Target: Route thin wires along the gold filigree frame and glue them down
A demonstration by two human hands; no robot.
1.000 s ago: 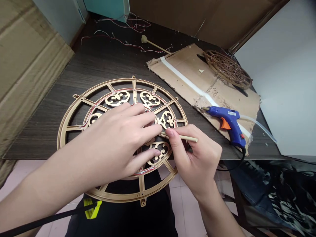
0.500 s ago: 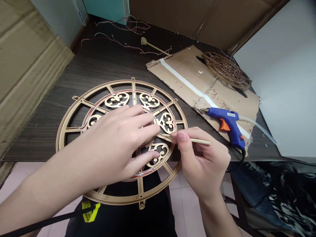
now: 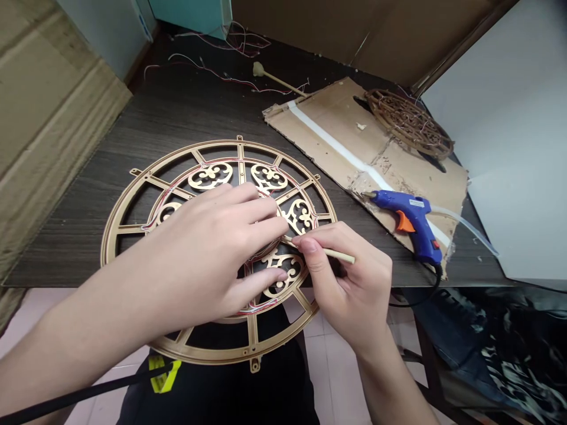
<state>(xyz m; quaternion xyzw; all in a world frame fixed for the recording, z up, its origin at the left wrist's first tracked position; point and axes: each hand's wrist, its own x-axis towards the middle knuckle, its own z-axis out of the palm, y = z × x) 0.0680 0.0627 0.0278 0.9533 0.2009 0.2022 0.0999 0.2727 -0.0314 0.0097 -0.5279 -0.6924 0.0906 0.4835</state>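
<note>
A round golden openwork frame (image 3: 212,357) with scroll ornaments lies partly on the table and partly over my lap. Thin red and white wires (image 3: 261,307) run along its inner ring. My left hand (image 3: 225,242) rests over the hub, fingers bent downward and thumb stretched apart; some of its fingertips are hidden. In my right hand (image 3: 349,283) a thin pale wooden stick (image 3: 340,255) is pinched between thumb and fingers. The stick's tip reaches the frame near the hub, beside my left index finger.
A blue hot glue gun (image 3: 414,221) lies on a cardboard sheet (image 3: 330,118) to the right. Behind it rests a darker brown round frame (image 3: 407,124). Loose wires (image 3: 212,69) and a stick with a lumpy end (image 3: 279,81) lie at the back of the table (image 3: 110,153).
My right hand has moved left with the stick, bringing it closer to the hub and my left hand. My left hand stays over the frame's middle.
</note>
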